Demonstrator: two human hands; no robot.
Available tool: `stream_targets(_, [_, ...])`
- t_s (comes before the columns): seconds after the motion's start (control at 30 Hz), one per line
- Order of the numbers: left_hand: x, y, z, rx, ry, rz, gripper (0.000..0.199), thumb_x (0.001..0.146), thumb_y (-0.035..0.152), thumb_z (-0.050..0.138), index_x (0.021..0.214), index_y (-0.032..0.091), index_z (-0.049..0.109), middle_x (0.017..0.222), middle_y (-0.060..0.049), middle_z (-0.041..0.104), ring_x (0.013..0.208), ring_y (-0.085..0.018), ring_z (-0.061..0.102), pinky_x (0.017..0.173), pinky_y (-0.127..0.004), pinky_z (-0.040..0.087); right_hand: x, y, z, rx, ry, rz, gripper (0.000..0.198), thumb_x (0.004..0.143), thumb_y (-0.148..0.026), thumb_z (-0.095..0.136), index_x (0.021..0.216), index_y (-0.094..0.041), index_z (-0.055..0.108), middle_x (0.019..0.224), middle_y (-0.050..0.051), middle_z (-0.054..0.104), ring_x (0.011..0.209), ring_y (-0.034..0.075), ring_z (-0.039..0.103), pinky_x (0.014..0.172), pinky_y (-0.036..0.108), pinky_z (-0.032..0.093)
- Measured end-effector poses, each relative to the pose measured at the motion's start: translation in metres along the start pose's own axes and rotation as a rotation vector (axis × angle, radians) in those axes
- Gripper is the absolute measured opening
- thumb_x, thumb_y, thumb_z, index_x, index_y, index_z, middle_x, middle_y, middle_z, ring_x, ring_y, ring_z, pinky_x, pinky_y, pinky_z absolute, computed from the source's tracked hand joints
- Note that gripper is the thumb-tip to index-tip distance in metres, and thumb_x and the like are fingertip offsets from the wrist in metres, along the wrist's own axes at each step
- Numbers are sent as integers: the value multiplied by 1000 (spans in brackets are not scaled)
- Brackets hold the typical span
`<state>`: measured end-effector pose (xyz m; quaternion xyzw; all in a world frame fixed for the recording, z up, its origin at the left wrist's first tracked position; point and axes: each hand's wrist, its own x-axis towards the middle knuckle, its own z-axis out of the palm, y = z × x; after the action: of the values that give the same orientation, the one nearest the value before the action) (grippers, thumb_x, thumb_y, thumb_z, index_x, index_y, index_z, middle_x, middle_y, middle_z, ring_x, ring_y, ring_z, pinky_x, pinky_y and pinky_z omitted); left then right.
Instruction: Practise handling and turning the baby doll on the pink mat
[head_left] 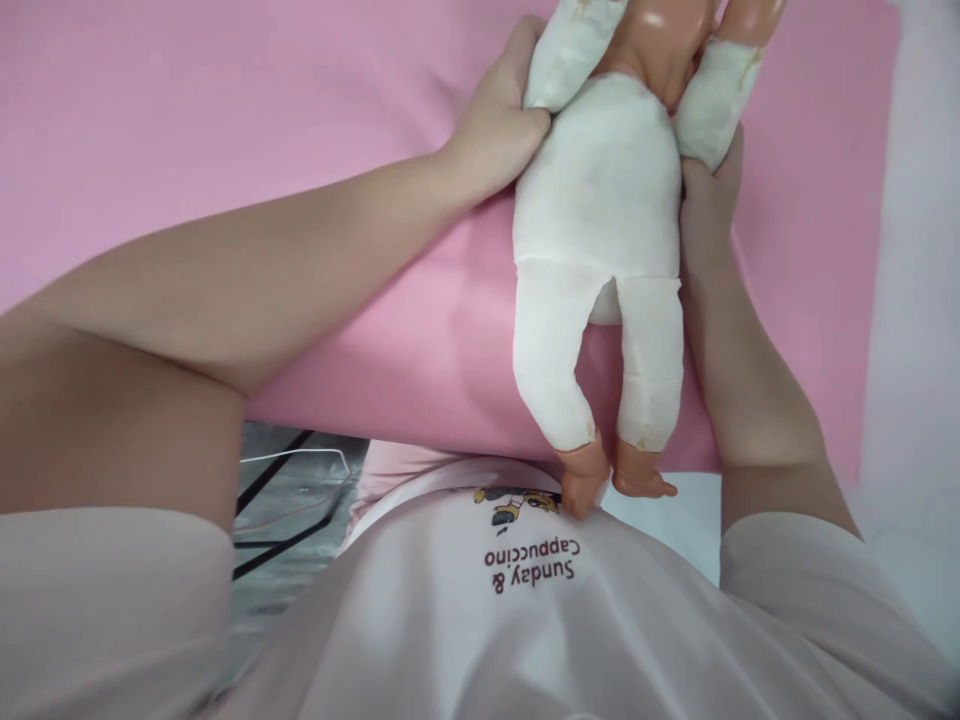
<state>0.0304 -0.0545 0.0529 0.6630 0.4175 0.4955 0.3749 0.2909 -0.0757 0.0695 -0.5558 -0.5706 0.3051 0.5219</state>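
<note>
A baby doll (600, 180) with a white cloth body, cloth limbs and tan plastic chest and feet is held above the pink surface. Its head lies beyond the top edge of the view, and its feet point towards my shirt. My left hand (499, 125) grips the doll's side, with the thumb by its white forearm and the other fingers partly hidden. On the opposite side, my right hand (709, 205) is wrapped against the torso beneath the doll's other arm. Most of its fingers are out of sight behind the doll.
A pink mat (360, 110) covers the table, its near edge just in front of my body. White surface (919, 250) shows along the right. Below the mat at left are dark metal bars (289, 540) and a thin white cable (300, 452).
</note>
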Motion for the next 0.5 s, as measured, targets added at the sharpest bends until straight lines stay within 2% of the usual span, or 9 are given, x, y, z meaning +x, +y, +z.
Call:
stream_targets(0.07, [0, 1, 0, -11, -4, -18, 40, 93, -5, 56, 126, 18, 54, 130, -3, 70, 135, -28, 67, 131, -50, 53, 0, -2, 0, 2, 1, 8, 48, 75, -14, 48, 122, -22, 55, 120, 1, 70, 113, 13, 64, 112, 36, 59])
stream_targets(0.17, [1, 0, 1, -26, -9, -23, 44, 92, -9, 52, 128, 17, 53, 129, -2, 70, 136, -29, 66, 132, -53, 52, 0, -4, -1, 5, -3, 25, 47, 77, -11, 47, 122, -21, 56, 121, 1, 71, 113, 13, 65, 114, 37, 58])
stream_targets(0.5, [4, -1, 0, -19, -3, -24, 44, 93, -12, 52, 128, 15, 55, 129, -2, 72, 133, -28, 68, 126, -47, 55, -2, -9, 1, 11, 2, 44, 48, 77, -7, 46, 122, -20, 55, 120, 1, 69, 111, 13, 66, 110, 35, 59])
